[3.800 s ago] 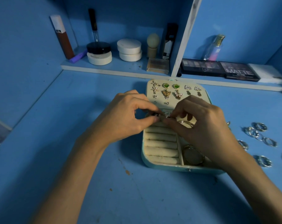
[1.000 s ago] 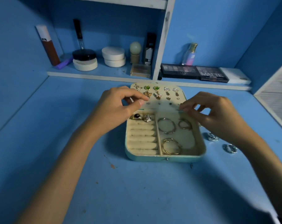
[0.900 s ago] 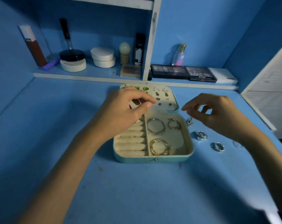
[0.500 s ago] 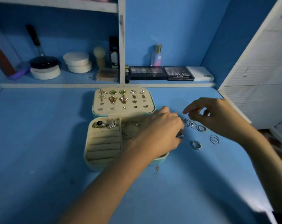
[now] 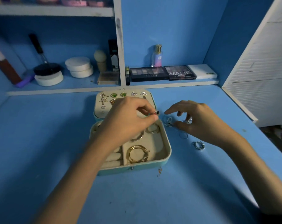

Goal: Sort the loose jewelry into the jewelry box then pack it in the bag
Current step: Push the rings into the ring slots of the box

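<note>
The left hand (image 5: 129,122) has come back from the loose rings (image 5: 167,122) on the table (image 5: 56,143), pinching a dark-stoned ring (image 5: 156,112) above the open jewelry box (image 5: 137,169). The right hand (image 5: 197,121) hovers over the rest, grip unclear.

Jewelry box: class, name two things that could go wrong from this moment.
The left hand pinches a small ring in a fingertip grip at the edge of the jewelry box; it could slip and bounce onto the table. The right hand is among the loose rings; a sweep might scatter them.
</note>
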`<state>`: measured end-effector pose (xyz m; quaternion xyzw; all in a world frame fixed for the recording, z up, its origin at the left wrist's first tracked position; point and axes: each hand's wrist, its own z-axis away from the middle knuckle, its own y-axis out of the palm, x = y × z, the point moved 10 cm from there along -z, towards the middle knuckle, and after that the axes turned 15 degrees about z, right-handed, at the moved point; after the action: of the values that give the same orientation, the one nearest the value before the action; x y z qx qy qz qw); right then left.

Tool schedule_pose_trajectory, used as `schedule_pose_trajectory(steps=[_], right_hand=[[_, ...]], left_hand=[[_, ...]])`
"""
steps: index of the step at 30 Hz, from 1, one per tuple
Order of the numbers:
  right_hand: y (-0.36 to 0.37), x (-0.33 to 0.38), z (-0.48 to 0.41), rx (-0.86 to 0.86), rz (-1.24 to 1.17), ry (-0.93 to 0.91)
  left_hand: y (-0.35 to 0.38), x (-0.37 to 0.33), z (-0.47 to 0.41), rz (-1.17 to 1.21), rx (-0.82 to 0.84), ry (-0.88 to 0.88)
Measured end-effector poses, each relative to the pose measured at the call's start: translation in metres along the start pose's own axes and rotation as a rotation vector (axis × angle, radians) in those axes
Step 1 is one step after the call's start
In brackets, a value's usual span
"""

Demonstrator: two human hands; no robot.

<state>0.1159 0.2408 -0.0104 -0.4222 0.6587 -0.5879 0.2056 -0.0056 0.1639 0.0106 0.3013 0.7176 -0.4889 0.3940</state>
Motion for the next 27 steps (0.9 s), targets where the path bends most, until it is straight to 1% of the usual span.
schedule_pose_trajectory(steps=[3, 5, 8, 10, 12, 14, 16, 19, 22, 27], right_hand=[[0.009, 0.004, -0.003, 0.043, 0.052, -0.011], [0.009, 0.003, -0.005, 0.049, 0.059, 0.028], [0.000, 0.001, -0.005, -0.020, -0.004, 0.103], [-0.010, 0.000, -0.005, -0.100, -0.129, 0.166], [-0.013, 0.002, -0.007, -0.116, -0.343, 0.213], [-0.010, 0.017, -0.012, -0.090, -0.536, 0.189], [-0.005, 0.037, -0.016, -0.064, -0.604, 0.150], [0.007, 0.064, -0.023, -0.025, -0.610, 0.105], [0.011, 0.088, -0.029, -0.033, -0.542, 0.016], [0.022, 0.109, -0.033, 0.060, -0.722, 0.012]], left_hand=[[-0.018, 0.008, 0.004, 0.069, -0.054, -0.016], [-0.026, 0.009, 0.007, 0.090, -0.080, -0.017], [-0.039, 0.009, 0.011, 0.156, -0.114, 0.000], [-0.049, 0.015, 0.015, 0.217, -0.120, -0.022], [-0.061, 0.025, 0.018, 0.255, -0.126, -0.049], [-0.075, 0.034, 0.023, 0.285, -0.135, -0.071], [-0.086, 0.040, 0.030, 0.295, -0.135, -0.083], [-0.092, 0.044, 0.041, 0.257, -0.084, -0.084], [-0.089, 0.046, 0.049, 0.121, -0.017, -0.054], [-0.086, 0.042, 0.054, -0.088, -0.009, 0.095]])
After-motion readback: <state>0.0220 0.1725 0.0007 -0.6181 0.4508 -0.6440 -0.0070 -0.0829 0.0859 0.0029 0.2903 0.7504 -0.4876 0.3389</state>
